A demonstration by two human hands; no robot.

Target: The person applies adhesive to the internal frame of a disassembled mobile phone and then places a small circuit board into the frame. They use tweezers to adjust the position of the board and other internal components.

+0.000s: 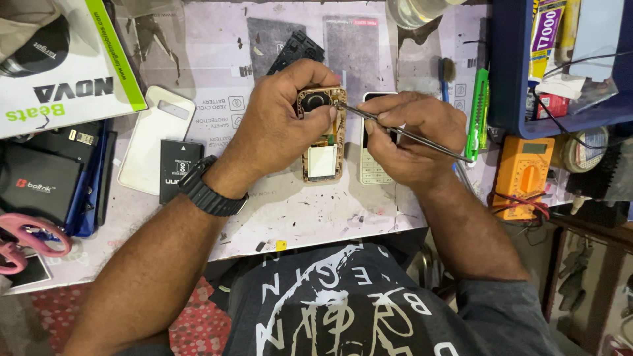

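My left hand (280, 122) grips an opened small phone body (323, 155) with a gold frame, its circuit board and round speaker showing, flat on the work mat. My right hand (412, 135) holds metal tweezers (402, 132); their tip touches the upper right edge of the phone body. Under my right hand lies a white keypad front cover (371, 168), partly hidden. A black watch (208, 188) is on my left wrist.
A white back cover (155, 138) and a black battery (178, 168) lie left of the phone. A green utility knife (476, 112), an orange multimeter (524, 175) and a blue tray (527, 99) of parts sit at the right. Pink scissors (30, 237) and boxes are at the left.
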